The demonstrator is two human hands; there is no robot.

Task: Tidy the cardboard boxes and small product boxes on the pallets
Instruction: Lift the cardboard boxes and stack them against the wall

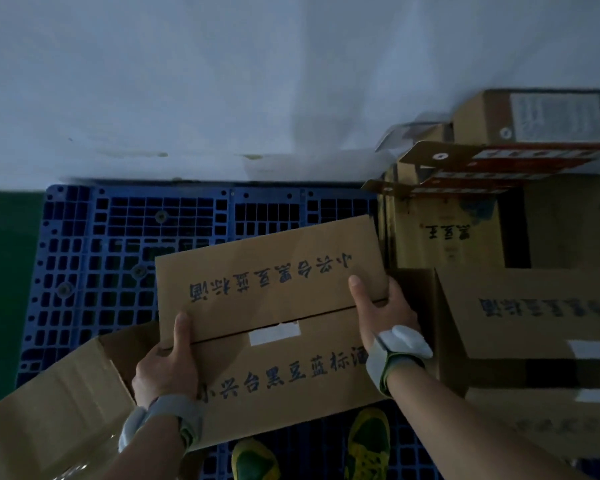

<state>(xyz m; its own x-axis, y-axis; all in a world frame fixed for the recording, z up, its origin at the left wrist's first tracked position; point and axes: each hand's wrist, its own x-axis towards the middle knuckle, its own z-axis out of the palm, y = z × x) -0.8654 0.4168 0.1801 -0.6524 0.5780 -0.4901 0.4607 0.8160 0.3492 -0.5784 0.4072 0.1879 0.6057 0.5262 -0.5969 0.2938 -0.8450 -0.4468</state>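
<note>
A person's green-and-yellow shoes (368, 441) stand on a blue pallet (118, 237) as both bare hands grip a closed box (271, 299) in front of the body, above the pallet deck. The left hand (167, 372) clasps the box's near left edge, with the thumb laid flat on the lid and the fingers curled out of sight beneath. The right hand (385, 317) clasps the right edge by the centre seam, its thumb pressed on top and its fingers wrapped round the side. Both forearms reach up from the lower frame, each with a grey wrist band (395, 355). The box sits skewed, its left end nearer, with printed characters on both flaps and a patch of tape (274, 332) on the seam.

An open carton (49, 410) lies just left of the box, its flap passing under the box's corner. Stacked cartons (534, 313) crowd the right, close beside the right hand. Behind them, product boxes (499, 157) lie tipped across a further carton. A pale wall (222, 81) rises beyond the pallet, with green floor (4, 271) at its left.
</note>
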